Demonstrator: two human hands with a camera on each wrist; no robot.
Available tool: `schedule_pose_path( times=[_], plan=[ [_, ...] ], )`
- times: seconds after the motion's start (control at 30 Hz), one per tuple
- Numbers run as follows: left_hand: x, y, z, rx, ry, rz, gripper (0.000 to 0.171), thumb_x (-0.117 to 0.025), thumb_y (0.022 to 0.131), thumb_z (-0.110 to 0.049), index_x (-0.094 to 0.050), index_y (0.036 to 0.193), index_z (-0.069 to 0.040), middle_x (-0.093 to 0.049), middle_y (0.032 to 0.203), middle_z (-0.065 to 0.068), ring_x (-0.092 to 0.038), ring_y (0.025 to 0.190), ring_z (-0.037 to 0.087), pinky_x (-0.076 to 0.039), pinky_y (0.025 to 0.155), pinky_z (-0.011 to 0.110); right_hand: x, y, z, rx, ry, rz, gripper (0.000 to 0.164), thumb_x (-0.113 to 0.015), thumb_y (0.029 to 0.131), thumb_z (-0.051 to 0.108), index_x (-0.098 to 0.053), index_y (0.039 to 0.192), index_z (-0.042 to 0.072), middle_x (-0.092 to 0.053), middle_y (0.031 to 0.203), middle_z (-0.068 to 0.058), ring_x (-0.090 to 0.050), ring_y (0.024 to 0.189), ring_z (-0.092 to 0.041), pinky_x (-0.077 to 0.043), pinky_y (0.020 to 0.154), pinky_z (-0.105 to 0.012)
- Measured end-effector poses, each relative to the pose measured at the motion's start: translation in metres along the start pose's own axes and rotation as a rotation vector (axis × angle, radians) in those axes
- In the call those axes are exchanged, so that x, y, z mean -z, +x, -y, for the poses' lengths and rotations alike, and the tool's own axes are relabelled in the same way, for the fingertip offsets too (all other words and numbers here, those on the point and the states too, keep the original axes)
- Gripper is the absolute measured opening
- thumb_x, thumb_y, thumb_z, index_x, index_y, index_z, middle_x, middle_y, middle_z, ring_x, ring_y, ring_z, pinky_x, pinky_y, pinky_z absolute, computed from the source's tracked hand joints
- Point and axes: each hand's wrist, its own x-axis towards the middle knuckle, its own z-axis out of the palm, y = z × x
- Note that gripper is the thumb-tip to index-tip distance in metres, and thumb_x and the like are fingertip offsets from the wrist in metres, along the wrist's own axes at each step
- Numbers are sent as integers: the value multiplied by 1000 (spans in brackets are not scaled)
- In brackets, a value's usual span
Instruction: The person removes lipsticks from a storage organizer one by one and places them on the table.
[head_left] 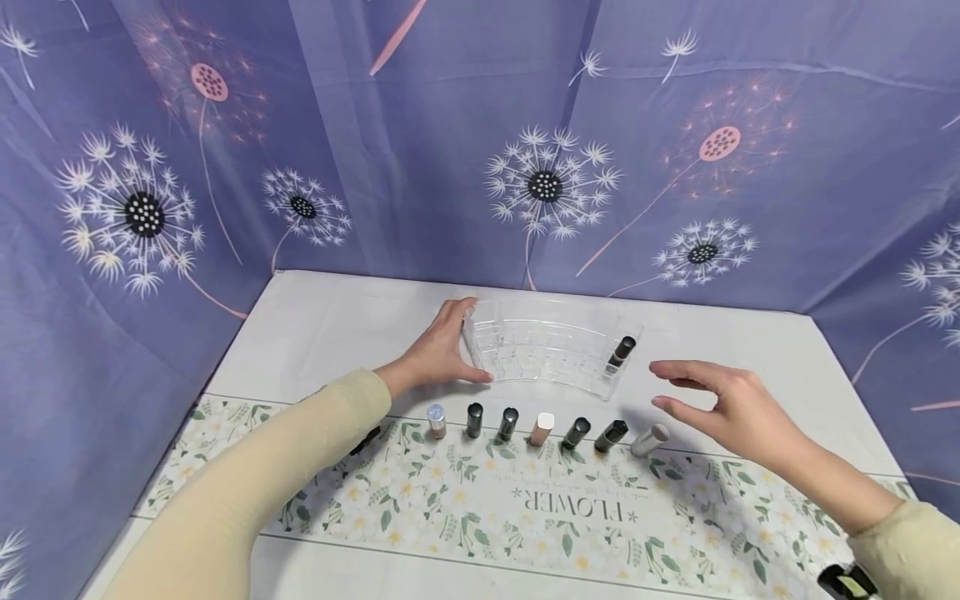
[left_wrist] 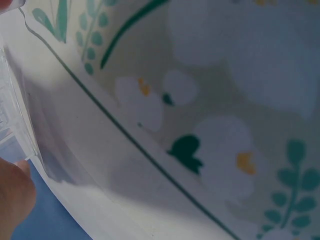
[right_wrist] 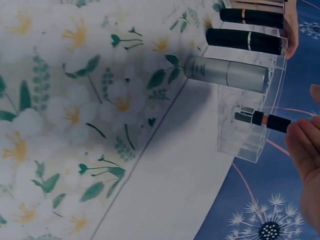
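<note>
A clear tiered lipstick organizer (head_left: 543, 377) stands towards the back of the table. My left hand (head_left: 447, 350) grips its left end, thumb at the front edge and fingers at the back; the left wrist view catches part of this hand (left_wrist: 15, 187) at the organizer's corner. One dark lipstick (head_left: 621, 352) stands in the slot at the organizer's right end. Off to the right, my right hand (head_left: 731, 408) hovers with fingers and thumb apart and nothing between them. In front stands a row of several tubes, with a silver tube (head_left: 649, 440) nearest this hand.
Along the row are a clear-capped tube (head_left: 437, 421), a pink tube (head_left: 542, 429) and several black tubes, one a black tube (head_left: 611, 436) beside the silver one. They stand along the back edge of a flowered table runner (head_left: 480, 517). A purple dandelion curtain (head_left: 420, 167) hangs behind.
</note>
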Motion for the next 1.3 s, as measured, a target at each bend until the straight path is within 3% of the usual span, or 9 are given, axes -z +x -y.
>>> schedule_pose_path(
  times=[0.23,0.83,0.93,1.13,1.3],
  plan=[
    [-1,1,1,-5,5,2,135,-105,64,-39,-23,167,-7,-37,157,18,-42,148,34,-38,125,45,3,13,-2,-7,2,9,49,-89,84,2,-75,130,7,-78,125,-8,-77,103,-34,-57,64,-13],
    [2,-1,-1,-5,17,19,135,-104,66,-41,-21,168,-7,-35,159,18,-41,149,34,-39,125,46,2,39,-19,-27,-47,39,54,-91,86,11,-72,135,3,-75,130,-14,-76,107,-38,-56,82,-11],
    [2,-1,0,-9,17,16,136,-104,66,-41,-21,167,-6,-35,158,18,-41,149,34,-39,125,46,0,41,-22,-39,-44,42,55,-91,85,12,-71,136,4,-75,130,-14,-76,108,-39,-59,78,-17],
    [2,0,1,-9,24,16,135,-104,66,-41,-21,167,-6,-36,158,18,-41,149,34,-39,125,45,-2,48,-25,-57,-50,61,58,-91,86,15,-70,139,4,-74,132,-16,-75,109,-42,-64,79,-49],
    [2,1,1,-7,29,15,135,-104,66,-41,-21,167,-7,-36,158,18,-41,149,34,-38,126,44,-4,52,-29,-81,-60,95,60,-90,88,19,-67,141,2,-72,134,-20,-74,111,-45,-63,79,-53]
  ],
)
